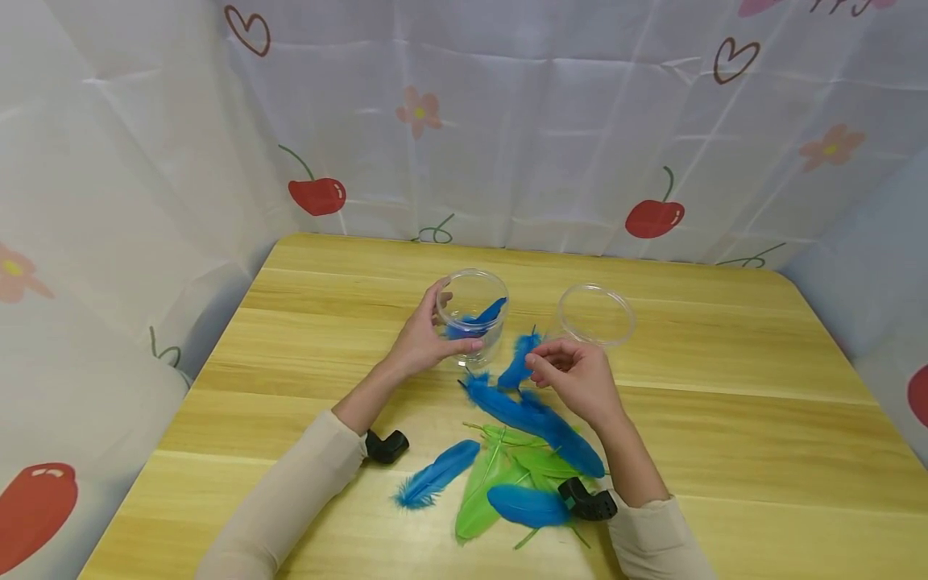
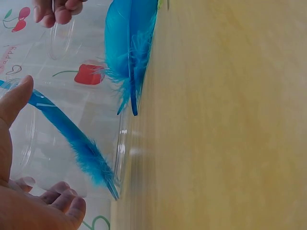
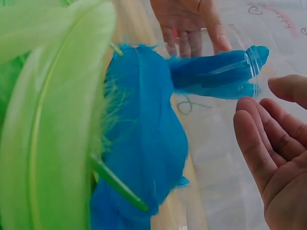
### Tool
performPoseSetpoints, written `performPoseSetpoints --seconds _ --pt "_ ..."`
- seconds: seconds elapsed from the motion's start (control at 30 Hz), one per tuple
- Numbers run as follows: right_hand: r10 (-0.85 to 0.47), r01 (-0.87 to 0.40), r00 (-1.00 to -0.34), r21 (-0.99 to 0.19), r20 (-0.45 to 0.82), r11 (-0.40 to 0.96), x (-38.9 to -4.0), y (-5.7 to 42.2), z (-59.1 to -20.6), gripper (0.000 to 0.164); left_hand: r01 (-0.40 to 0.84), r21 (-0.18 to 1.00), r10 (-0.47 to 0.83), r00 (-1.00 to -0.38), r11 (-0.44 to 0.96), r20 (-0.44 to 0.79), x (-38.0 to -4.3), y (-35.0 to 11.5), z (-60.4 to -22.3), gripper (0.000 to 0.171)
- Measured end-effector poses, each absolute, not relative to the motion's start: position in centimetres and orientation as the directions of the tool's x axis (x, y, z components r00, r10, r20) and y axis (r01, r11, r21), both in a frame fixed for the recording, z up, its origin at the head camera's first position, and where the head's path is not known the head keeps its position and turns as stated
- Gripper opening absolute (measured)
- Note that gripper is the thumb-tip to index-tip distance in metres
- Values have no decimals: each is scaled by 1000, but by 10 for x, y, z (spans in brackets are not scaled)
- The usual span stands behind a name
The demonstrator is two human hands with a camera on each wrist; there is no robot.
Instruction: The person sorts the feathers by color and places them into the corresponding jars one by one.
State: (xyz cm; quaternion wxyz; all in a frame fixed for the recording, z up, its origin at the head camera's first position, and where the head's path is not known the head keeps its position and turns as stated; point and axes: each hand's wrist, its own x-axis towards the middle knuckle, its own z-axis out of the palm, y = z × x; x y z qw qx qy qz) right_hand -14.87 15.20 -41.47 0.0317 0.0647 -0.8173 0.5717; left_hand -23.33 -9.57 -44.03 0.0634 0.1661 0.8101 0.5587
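My left hand grips a clear plastic jar, thumb on the near side and fingers around the far side. Inside the jar, blue feathers lean against the wall. My right hand hovers to the jar's right, thumb and fingers apart in the right wrist view, with nothing seen between them. Close by its fingertips lies a small blue feather. Nearer to me is a long blue feather, overlapping a pile of green feathers.
A clear round plastic piece, lid or container I cannot tell, sits behind my right hand. Another blue feather lies left of the green pile, and one more on it. The wooden table backs onto a printed curtain.
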Motion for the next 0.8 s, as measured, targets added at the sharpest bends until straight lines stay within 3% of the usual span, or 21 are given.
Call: performPoseSetpoints --seconds 0.8 --pt "-340 -163 -938 -788 -62 594 -159 143 -424 17 198 922 338 -938 332 80 -233 -95 -440 105"
